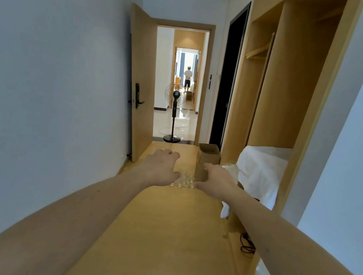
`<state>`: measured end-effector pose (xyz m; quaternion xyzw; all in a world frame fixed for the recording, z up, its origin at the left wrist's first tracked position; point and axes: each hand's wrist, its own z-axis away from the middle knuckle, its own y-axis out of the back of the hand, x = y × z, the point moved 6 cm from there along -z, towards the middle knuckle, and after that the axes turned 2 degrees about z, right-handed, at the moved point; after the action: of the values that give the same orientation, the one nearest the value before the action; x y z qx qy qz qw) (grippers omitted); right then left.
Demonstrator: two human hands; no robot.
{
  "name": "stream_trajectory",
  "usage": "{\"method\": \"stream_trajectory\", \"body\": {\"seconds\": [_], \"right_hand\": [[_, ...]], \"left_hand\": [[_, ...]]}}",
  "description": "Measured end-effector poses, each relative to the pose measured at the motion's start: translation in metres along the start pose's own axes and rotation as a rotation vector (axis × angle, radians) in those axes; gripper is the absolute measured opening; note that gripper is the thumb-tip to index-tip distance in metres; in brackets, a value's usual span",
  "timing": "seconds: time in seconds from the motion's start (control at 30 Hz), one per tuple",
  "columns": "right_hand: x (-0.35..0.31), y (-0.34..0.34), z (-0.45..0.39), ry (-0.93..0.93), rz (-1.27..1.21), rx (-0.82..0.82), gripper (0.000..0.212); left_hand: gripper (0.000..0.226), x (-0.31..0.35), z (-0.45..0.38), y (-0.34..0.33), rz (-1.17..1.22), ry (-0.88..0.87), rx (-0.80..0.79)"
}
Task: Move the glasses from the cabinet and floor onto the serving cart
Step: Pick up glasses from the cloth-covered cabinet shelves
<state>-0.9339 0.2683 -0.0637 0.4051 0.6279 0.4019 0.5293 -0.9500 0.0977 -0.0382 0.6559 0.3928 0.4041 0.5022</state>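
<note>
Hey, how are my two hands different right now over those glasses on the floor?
The left hand has its fingers curled under, knuckles showing; the right hand points a finger forward. The left hand sits left of the glasses, the right hand on their right. Both reach out near the glasses, and neither plainly holds one.

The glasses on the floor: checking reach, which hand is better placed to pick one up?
Neither clearly: the left hand and right hand flank the glasses equally, thumbs by the cluster.
</note>
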Motion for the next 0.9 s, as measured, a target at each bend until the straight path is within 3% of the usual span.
{"method": "stream_trajectory", "body": {"seconds": [0.53,0.9], "right_hand": [[0.075,-0.021,-0.208,-0.022,-0.032,-0.047,0.078],[0.06,-0.036,-0.372,-0.071,-0.026,0.001,0.059]], "left_hand": [[0.066,-0.051,-0.209,-0.045,0.003,0.028,-0.051],[0.065,-0.128,-0.373,-0.057,0.027,-0.098,-0.013]]}}
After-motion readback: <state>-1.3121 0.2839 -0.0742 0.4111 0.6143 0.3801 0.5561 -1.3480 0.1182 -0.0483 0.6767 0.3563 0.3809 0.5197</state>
